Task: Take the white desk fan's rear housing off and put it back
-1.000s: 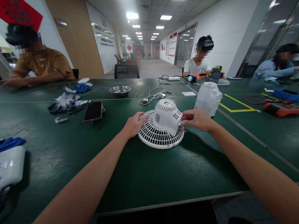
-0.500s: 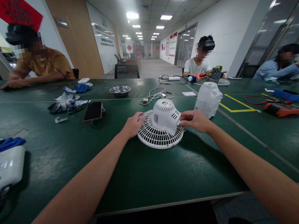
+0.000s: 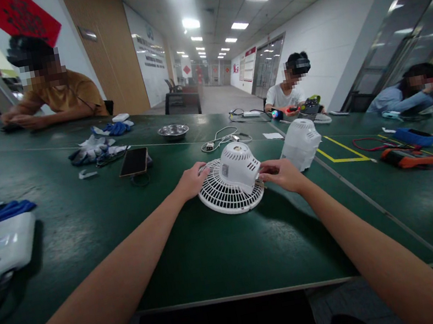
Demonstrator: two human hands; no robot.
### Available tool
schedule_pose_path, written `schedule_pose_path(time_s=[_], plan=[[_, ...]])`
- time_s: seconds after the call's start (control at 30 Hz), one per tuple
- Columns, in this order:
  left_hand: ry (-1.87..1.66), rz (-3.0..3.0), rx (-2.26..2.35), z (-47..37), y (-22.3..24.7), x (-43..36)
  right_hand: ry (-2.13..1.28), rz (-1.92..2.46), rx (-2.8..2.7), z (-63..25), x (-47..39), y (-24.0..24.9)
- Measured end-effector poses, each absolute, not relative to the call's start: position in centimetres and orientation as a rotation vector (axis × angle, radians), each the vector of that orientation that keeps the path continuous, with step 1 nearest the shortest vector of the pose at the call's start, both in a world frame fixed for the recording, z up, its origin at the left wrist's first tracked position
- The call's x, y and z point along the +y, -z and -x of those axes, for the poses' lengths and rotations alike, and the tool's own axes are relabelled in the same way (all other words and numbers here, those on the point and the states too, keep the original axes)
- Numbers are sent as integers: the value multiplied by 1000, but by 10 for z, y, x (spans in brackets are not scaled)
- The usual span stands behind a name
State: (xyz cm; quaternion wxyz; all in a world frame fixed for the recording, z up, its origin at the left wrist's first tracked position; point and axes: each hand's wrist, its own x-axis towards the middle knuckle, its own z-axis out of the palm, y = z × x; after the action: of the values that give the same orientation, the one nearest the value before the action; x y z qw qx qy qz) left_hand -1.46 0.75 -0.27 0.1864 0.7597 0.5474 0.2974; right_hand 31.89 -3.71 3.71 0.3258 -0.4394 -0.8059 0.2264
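A white fan head (image 3: 238,168) lies on the green table with its round slatted grille (image 3: 227,199) facing down and the motor housing on top. My left hand (image 3: 194,181) grips the grille's left rim, fingers closed over the edge. On the other side, my right hand (image 3: 282,174) pinches the short neck at the right of the housing with thumb and fingers. Just beyond the right hand stands a white vented plastic part (image 3: 301,145), apart from the fan head. A pale cable (image 3: 226,139) is loosely coiled behind the grille.
A phone (image 3: 134,161), work gloves (image 3: 92,150) and a metal bowl (image 3: 173,131) lie further back on the table (image 3: 217,262). At left is a white device (image 3: 3,247) with a cord. An orange-and-black meter (image 3: 407,157) sits at right. Several people sit around the table.
Both hands keep their hold, and the fan head stays practically where it was. The view shifts very slightly. Seated people in the background move their hands a little.
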Motion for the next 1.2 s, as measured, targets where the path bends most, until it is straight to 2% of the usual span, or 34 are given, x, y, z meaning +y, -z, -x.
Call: schedule_pose_path(time_s=[0.93, 1.2], plan=[[-860, -2156, 1520, 14, 2, 6, -455, 1171, -2154, -315, -38, -37], [-890, -2111, 1470, 16, 6, 10, -282, 1188, -2207, -315, -36, -36]])
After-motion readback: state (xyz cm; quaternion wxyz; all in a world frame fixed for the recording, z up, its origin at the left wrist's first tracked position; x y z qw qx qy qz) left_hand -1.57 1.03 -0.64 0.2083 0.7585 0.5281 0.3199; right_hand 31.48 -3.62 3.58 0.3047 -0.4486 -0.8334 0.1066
